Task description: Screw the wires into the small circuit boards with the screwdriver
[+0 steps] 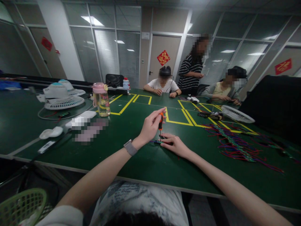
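Pink-lidded bottle (101, 99): yellowish liquid (104, 110) | left grip (150, 126): clamped on screwdriver (161, 122) | right grip (175, 145): at circuit board (158, 142) (pinching? cannot tell)

On the table (141, 168), the left hand (151, 124) is around a screwdriver (160, 121), upright over a small circuit board (158, 142), with the right hand (175, 146) at the board's right side. Over to the left of the hands and farther off I see a bottle (103, 103), and left of that, two fans. To the right of the hands lies a row of wired boards (237, 144); past it, another fan (237, 114). Straight beyond the hands, across the table, one co-worker (167, 85) sits before a door (162, 42); a second (190, 70) stands to the right, and a third (222, 91) sits farther right. Low to the left, below the table edge, is a basket (35, 192).
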The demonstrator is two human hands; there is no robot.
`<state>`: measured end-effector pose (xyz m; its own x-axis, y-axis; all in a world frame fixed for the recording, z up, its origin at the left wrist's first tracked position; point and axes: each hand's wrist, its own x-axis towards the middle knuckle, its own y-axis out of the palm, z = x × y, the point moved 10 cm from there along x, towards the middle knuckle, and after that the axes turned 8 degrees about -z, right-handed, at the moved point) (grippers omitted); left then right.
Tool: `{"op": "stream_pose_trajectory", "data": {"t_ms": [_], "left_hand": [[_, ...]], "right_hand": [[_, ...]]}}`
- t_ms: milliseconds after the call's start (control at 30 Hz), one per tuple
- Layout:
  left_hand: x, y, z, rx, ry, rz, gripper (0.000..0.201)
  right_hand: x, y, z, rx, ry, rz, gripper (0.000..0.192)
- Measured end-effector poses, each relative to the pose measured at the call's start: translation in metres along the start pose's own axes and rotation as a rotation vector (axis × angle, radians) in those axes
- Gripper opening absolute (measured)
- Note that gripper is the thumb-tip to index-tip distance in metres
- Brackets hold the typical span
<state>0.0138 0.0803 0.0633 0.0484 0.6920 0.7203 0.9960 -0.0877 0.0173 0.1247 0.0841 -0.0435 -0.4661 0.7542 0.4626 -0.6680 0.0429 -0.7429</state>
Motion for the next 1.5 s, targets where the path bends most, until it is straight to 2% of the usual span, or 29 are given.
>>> {"op": "stream_pose_trajectory", "data": {"t_ms": [100,233,333,533,833,1033,1267,1400,1500], "left_hand": [[-0.001,0.001,0.007,-0.073,-0.054,-0.014,0.034],[-0.002,-0.005,-0.005,0.100,0.075,-0.065,0.025],[-0.003,-0.004,-0.012,0.165,0.123,-0.060,0.025],[-0.005,0.008,-0.004,-0.015,0.046,0.028,0.036],[-0.007,-0.006,-0.017,0.229,0.148,-0.118,0.021],[-0.007,-0.007,-0.016,0.131,0.152,-0.123,0.031],[-0.010,-0.014,-0.033,0.277,0.261,-0.205,0.012],[-0.011,-0.018,-0.032,0.312,0.251,-0.227,0.027],[-0.009,-0.012,-0.021,0.176,0.186,-0.161,0.032]], "right_hand": [[-0.001,0.000,0.000,-0.006,-0.004,0.008,0.032],[-0.001,0.000,-0.001,-0.011,-0.013,0.008,0.031],[0.000,0.000,-0.001,-0.009,-0.010,0.002,0.029],[0.000,0.000,-0.002,0.012,0.005,-0.002,0.028],[0.000,-0.001,-0.003,0.030,0.019,-0.006,0.028],[0.000,0.000,-0.002,0.000,0.015,0.006,0.027],[-0.001,-0.001,-0.002,0.015,0.000,-0.004,0.028],[-0.001,-0.001,-0.002,0.023,0.001,-0.011,0.028],[-0.001,-0.002,-0.002,0.031,-0.001,-0.017,0.028]]}}
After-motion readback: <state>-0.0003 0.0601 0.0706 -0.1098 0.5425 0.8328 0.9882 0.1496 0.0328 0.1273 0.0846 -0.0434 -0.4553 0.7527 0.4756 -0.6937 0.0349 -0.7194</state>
